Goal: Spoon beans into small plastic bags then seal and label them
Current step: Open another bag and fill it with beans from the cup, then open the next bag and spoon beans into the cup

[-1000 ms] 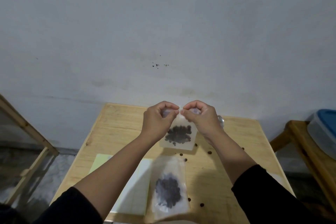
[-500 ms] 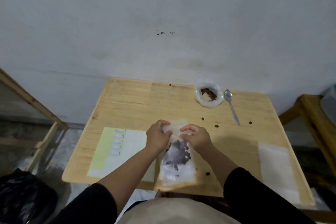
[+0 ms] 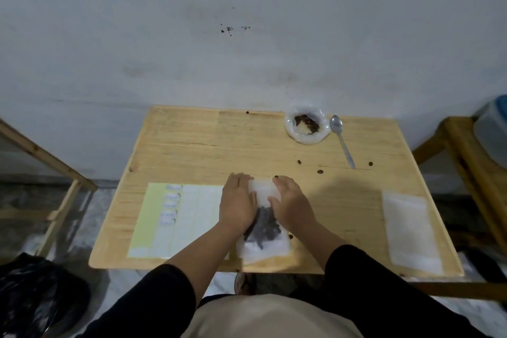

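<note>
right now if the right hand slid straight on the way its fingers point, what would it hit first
The right hand lies on the bean bag with fingers aimed away and slightly left. Just past the fingertips sits one loose bean; that looks first. Beyond it is bare table up to the wall, as far as one view shows.

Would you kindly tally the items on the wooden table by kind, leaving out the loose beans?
Filled bean bag under the hands: 1
Open supply bag of beans: 1
Spoon: 1
Label sheet: 1
Stack of empty bags: 1 (count within it cannot be told)
Total: 5
</note>
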The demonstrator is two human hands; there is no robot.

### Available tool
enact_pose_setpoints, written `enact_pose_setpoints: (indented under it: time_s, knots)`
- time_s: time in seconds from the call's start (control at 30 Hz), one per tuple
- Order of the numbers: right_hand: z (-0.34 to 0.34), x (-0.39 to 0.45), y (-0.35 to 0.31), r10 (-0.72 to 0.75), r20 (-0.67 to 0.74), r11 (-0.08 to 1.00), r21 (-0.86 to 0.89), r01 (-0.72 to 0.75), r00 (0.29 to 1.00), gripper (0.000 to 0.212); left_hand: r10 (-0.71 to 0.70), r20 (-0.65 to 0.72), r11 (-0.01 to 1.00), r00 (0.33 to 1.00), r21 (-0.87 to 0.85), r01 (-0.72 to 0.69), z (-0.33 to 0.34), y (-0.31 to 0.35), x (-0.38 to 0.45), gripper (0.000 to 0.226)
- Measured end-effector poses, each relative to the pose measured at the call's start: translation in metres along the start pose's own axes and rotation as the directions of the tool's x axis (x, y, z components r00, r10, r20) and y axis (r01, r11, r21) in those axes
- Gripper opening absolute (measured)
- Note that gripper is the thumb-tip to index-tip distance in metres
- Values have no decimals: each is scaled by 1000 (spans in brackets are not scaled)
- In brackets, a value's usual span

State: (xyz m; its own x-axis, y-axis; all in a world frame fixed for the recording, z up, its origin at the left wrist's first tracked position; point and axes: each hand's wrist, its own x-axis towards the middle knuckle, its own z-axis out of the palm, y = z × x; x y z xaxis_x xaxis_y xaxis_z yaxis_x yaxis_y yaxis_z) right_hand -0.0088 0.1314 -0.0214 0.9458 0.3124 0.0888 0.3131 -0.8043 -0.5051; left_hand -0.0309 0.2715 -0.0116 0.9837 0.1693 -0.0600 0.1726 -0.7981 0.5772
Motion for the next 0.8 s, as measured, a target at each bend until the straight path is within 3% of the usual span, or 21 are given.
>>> enact_pose_setpoints:
  time_s: [0.17,0.33,0.53,0.8]
  knots:
    - [-14,-1,8,-146,20,975,-169,147,989,57,122,6,975,993,185,-121,2,20,1,42]
    - [-45,-6,29,-239,-43,930,-297,216,970,37,288,7,933,958,224,-282,15,58,8,29]
    - [-100,-30,89,-18,-76,918,-396,-13,997,55,452,83,867,888,195,-459,44,129,14,34]
    - [-148,-97,171,306,-182,832,-426,-355,934,63,606,189,763,773,138,-632,109,201,2,41]
